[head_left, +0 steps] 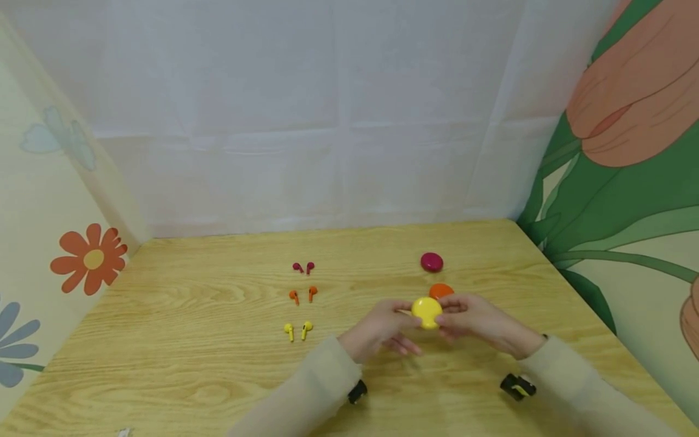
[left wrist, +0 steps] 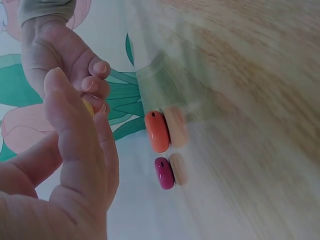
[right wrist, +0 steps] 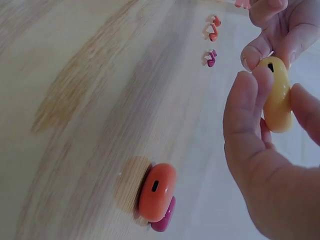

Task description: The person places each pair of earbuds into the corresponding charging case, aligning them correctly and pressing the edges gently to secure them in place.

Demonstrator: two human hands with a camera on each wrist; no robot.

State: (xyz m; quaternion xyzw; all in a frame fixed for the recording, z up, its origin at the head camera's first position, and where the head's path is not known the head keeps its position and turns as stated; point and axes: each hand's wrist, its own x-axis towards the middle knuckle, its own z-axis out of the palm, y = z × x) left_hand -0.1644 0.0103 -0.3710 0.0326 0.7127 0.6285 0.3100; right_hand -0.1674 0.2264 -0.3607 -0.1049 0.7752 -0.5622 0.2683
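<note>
Both hands hold a round, glossy yellow earbud case [head_left: 426, 312] above the table. My left hand [head_left: 384, 328] pinches its left edge with thumb and forefinger, the other fingers spread below. On the opposite edge, my right hand [head_left: 472, 320] grips it between thumb and fingers. A dark slot shows in the rim of the yellow case [right wrist: 277, 95] in the right wrist view; the lid looks closed. Just behind the hands lies an orange case [head_left: 441, 291], partly covered in the head view. Farther back sits a magenta case [head_left: 432, 262].
Left of the hands, earbuds lie in pairs on the wooden table [head_left: 207, 352]: yellow earbuds [head_left: 306, 328] nearest, orange earbuds [head_left: 312, 291] behind, magenta earbuds [head_left: 310, 266] farthest. A white cloth [head_left: 327, 121] hangs at the back, with flower-printed panels at both sides.
</note>
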